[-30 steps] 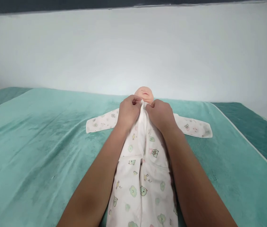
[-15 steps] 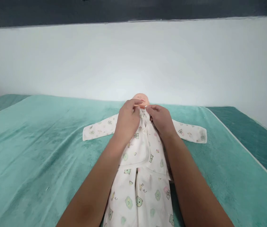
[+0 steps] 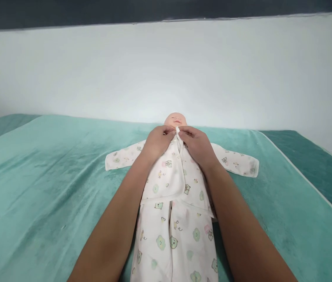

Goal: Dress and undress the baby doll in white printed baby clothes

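Observation:
A baby doll (image 3: 175, 118) lies on its back, head at the far end, dressed in a white baby shirt (image 3: 166, 182) printed with small bears and green shapes. Matching printed trousers (image 3: 180, 239) cover the legs. At the neckline, my left hand (image 3: 159, 141) pinches one front edge of the shirt between thumb and fingers. My right hand (image 3: 195, 144) pinches the other edge close beside it, and a bit of white collar stands up between the fingertips. Both sleeves stretch out sideways. The fingers hide most of the collar and any fastener there.
A teal blanket (image 3: 60, 176) with some creases lies under the doll. A darker green surface (image 3: 321, 168) shows beyond its pale right edge. Behind stands a white wall (image 3: 166, 74) with a dark band (image 3: 166, 9) along the top.
My hands have come closer together at the neckline, bringing the two shirt edges together. My left fingers have moved down off the doll's chin, and more of its head shows.

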The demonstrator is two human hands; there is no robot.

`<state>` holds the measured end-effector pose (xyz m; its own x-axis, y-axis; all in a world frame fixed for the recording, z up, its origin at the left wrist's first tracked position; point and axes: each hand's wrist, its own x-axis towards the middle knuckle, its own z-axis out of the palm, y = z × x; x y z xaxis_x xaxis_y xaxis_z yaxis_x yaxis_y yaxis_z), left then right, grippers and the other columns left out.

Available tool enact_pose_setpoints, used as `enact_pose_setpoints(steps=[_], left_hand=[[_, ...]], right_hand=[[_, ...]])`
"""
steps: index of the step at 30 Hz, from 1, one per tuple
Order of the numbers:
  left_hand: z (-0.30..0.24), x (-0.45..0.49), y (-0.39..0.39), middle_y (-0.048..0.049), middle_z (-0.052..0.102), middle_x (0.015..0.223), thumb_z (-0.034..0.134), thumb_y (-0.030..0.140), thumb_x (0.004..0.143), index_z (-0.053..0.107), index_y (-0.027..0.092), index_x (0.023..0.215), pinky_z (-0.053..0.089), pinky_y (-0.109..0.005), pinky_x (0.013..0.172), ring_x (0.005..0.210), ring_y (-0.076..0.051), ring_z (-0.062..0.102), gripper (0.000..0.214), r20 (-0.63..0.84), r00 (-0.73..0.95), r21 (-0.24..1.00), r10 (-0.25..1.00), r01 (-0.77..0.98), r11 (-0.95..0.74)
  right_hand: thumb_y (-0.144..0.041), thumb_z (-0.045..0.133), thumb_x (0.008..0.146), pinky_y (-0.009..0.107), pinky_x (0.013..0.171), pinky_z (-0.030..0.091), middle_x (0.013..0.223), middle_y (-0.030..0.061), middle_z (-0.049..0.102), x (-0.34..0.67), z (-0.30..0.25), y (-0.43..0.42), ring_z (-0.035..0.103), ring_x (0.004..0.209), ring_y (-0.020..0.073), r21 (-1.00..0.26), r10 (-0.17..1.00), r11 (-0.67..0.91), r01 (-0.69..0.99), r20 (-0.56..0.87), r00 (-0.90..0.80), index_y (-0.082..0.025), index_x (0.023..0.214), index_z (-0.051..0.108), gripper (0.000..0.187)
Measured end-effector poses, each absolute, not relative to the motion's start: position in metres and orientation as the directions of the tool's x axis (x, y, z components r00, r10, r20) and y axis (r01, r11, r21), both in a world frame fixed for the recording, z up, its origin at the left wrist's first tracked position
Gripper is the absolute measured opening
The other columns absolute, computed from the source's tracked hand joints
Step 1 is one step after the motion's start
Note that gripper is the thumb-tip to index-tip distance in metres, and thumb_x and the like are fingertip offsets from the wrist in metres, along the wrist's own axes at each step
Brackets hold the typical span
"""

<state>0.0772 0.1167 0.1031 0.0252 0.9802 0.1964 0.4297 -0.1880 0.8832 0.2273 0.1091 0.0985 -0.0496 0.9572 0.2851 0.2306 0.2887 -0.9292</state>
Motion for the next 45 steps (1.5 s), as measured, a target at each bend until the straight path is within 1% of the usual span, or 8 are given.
enact_pose_setpoints(steps=[3, 10, 15, 22, 27, 35, 40, 45], left_hand=[[0.1, 0.077, 0.125, -0.0045, 0.074, 0.092, 0.064, 0.028, 0.083, 0.071, 0.018, 0.084, 0.046, -0.028, 0.074, 0.081, -0.017, 0.064, 0.012, 0.166, 0.008, 0.925, 0.986, 0.345, -0.158], [0.099, 0.078, 0.126, -0.003, 0.071, 0.077, 0.072, 0.021, 0.075, 0.07, 0.017, 0.076, 0.046, -0.027, 0.069, 0.068, -0.013, 0.06, 0.005, 0.155, -0.028, 0.983, 0.988, 0.103, -0.151], [0.101, 0.078, 0.123, -0.0053, 0.073, 0.085, 0.073, 0.019, 0.073, 0.069, 0.016, 0.079, 0.05, -0.029, 0.074, 0.071, -0.013, 0.063, 0.008, 0.104, -0.036, 0.995, 0.994, -0.007, -0.104], [0.105, 0.079, 0.117, -0.0063, 0.073, 0.09, 0.071, 0.026, 0.077, 0.066, 0.017, 0.088, 0.051, -0.03, 0.073, 0.077, -0.016, 0.067, 0.015, 0.088, -0.029, 0.993, 0.996, 0.082, -0.085], [0.105, 0.083, 0.116, -0.0044, 0.071, 0.088, 0.07, 0.03, 0.077, 0.066, 0.019, 0.09, 0.048, -0.029, 0.069, 0.076, -0.016, 0.065, 0.018, 0.115, -0.049, 0.967, 0.992, 0.233, -0.1], [0.103, 0.083, 0.118, -0.002, 0.069, 0.083, 0.064, 0.019, 0.072, 0.067, 0.022, 0.091, 0.042, -0.028, 0.062, 0.065, -0.013, 0.058, 0.019, 0.118, -0.074, 0.956, 0.99, 0.277, -0.093], [0.102, 0.082, 0.117, 0.0011, 0.065, 0.075, 0.063, 0.017, 0.072, 0.068, 0.024, 0.094, 0.038, -0.026, 0.056, 0.057, -0.011, 0.051, 0.024, 0.125, -0.071, 0.97, 0.99, 0.218, -0.107], [0.101, 0.082, 0.116, -0.0001, 0.067, 0.075, 0.065, 0.019, 0.07, 0.071, 0.022, 0.089, 0.04, -0.026, 0.057, 0.061, -0.012, 0.055, 0.02, 0.135, -0.079, 0.972, 0.988, 0.205, -0.116]], right_hand=[[-0.029, 0.06, 0.084, 0.035, 0.091, 0.048, 0.104, 0.0039, 0.076, 0.227, 0.098, 0.109, 0.066, 0.096, 0.0196, -0.929, 0.964, 0.266, 0.255, 0.264, -0.044, -0.02, 0.1, 0.076, 0.025], [-0.032, 0.062, 0.083, 0.033, 0.089, 0.049, 0.105, 0.0039, 0.076, 0.227, 0.098, 0.106, 0.066, 0.097, 0.0189, -0.941, 0.966, 0.259, 0.218, 0.257, -0.037, -0.02, 0.104, 0.076, 0.028], [-0.03, 0.062, 0.082, 0.032, 0.085, 0.048, 0.097, 0.0028, 0.075, 0.227, 0.1, 0.106, 0.066, 0.092, 0.0187, -0.931, 0.967, 0.253, 0.262, 0.251, -0.044, -0.02, 0.1, 0.076, 0.025], [-0.023, 0.058, 0.079, 0.029, 0.072, 0.044, 0.08, -0.0014, 0.069, 0.226, 0.101, 0.106, 0.059, 0.071, 0.0148, -0.893, 0.964, 0.265, 0.364, 0.247, -0.096, -0.021, 0.099, 0.073, 0.025], [-0.023, 0.054, 0.079, 0.029, 0.068, 0.042, 0.079, -0.0019, 0.069, 0.226, 0.103, 0.104, 0.058, 0.07, 0.0156, -0.85, 0.964, 0.264, 0.455, 0.237, -0.117, -0.023, 0.098, 0.072, 0.026], [-0.024, 0.057, 0.077, 0.028, 0.064, 0.043, 0.082, -0.0006, 0.069, 0.227, 0.104, 0.103, 0.058, 0.069, 0.0151, -0.887, 0.977, 0.214, 0.41, 0.191, -0.098, -0.023, 0.096, 0.073, 0.025], [-0.027, 0.062, 0.077, 0.029, 0.07, 0.045, 0.085, 0.0008, 0.073, 0.228, 0.101, 0.106, 0.063, 0.077, 0.0172, -0.916, 0.982, 0.187, 0.355, 0.172, -0.075, -0.022, 0.095, 0.072, 0.022], [-0.032, 0.06, 0.08, 0.031, 0.075, 0.045, 0.086, 0.0011, 0.074, 0.227, 0.099, 0.107, 0.064, 0.082, 0.0187, -0.924, 0.979, 0.191, 0.33, 0.206, 0.011, -0.022, 0.086, 0.071, 0.016]])
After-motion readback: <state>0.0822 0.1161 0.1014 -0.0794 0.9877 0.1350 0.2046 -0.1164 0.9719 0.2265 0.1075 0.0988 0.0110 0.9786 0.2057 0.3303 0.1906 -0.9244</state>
